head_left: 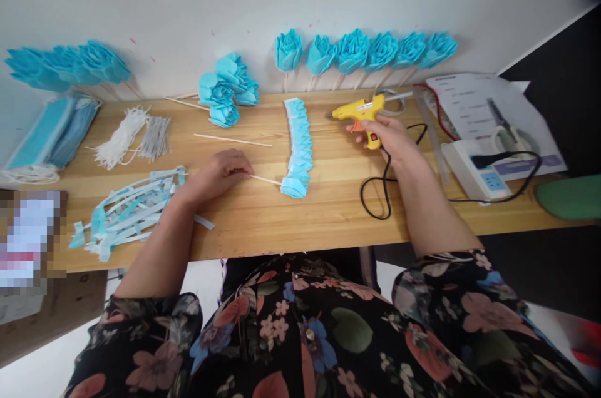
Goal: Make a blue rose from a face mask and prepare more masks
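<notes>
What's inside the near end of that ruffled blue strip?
The stick in your left hand meets the near end of the ruffled blue strip; anything inside is covered by its folds, so I can't tell.

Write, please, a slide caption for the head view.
Left hand holds a stick at a pleated blue strip; right hand, a yellow glue gun.

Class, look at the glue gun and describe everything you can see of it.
The glue gun is yellow and looks like plastic, with a white label, an orange trigger, a red switch on the handle and a dark nozzle pointing to the picture's left. A pale glue stick juts from its back; a black cord trails from the handle. The right hand grips it over the wooden table.
</notes>
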`<state>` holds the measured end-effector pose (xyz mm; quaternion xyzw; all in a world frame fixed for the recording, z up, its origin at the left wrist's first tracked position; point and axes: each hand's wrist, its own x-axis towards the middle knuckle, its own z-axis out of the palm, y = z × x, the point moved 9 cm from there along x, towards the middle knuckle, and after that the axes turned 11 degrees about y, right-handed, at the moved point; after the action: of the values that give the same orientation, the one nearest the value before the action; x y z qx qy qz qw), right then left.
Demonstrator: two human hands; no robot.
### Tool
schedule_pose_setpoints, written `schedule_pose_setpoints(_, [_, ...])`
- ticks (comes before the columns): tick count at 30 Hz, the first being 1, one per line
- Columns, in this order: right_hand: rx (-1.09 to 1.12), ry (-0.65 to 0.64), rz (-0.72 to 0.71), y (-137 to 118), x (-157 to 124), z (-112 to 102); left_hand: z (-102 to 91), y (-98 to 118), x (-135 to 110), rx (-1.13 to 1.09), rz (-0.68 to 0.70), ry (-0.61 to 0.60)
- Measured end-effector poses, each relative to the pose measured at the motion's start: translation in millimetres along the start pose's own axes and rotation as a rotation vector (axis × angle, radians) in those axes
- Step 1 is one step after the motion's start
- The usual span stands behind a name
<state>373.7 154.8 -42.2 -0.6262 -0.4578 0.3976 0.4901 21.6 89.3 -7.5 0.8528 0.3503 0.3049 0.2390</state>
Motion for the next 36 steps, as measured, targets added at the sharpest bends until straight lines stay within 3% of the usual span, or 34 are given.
schedule_pose_setpoints(9, [0.068,-0.046,0.004,-7,-4,0,-0.8,-1,-1,0.009,0.010,0.010])
schedule_pose_setpoints(17, [0.029,-0.420,0.007,-23,-40,30,-0.4,-2,-1,0.017,0.002,0.007])
schedule_pose_setpoints(26, [0.008,-0.386,0.041,-22,-39,26,-0.6,-1,-1,0.028,0.009,0.010])
schedule_pose_setpoints(36, [-0.072,-0.686,0.053,-27,-64,48,-1.0,0,0,0.032,0.011,0.015])
